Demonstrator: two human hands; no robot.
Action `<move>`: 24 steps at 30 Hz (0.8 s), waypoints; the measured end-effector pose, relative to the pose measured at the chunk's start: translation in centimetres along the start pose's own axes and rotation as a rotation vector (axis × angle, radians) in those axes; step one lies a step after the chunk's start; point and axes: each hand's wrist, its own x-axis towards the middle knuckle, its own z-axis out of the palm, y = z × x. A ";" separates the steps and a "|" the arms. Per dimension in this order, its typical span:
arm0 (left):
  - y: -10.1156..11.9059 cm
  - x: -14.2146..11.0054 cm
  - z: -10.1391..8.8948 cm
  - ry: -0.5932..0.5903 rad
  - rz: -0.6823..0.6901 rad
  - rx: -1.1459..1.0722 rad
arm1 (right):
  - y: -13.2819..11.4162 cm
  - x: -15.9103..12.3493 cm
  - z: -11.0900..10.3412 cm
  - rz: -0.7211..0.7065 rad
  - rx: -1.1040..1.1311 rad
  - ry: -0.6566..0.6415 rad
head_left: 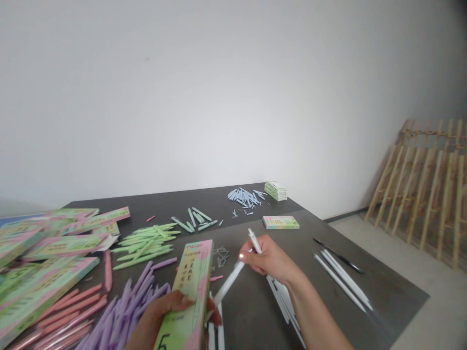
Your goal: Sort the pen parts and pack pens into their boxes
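Note:
My left hand [171, 311] grips a green and pink printed pen box [189, 287], thumb on its front and fingers at its right side. My right hand [270, 260] is closed on a white pen [229, 284] that slants down and left. The pen's lower end reaches the left fingers beside the box; I cannot tell whether it is inside the box. More white pens [282, 301] lie under my right forearm, and others show below the left fingers. Purple pens [124, 311] are heaped beside my left hand.
Coral pens [69, 316] and stacked printed boxes [47, 277] cover the table's left side. Green pens [146, 245], pale green pieces [195, 218] and blue pieces [244, 197] lie farther back. Another box [280, 222], a box stack [276, 190] and a black pen [339, 255] are rightward.

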 end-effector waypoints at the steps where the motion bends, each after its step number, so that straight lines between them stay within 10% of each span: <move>1: 0.0 0.0 -0.1 -0.023 -0.014 0.013 | 0.1 0.0 0.2 0.004 -0.001 0.019; 9: 0.9 -1.0 0.7 -0.119 0.039 0.011 | -0.7 0.0 0.5 0.029 0.284 0.012; 24: -0.5 -2.2 4.1 0.199 0.091 -0.138 | 0.6 1.6 4.4 -0.071 0.554 0.403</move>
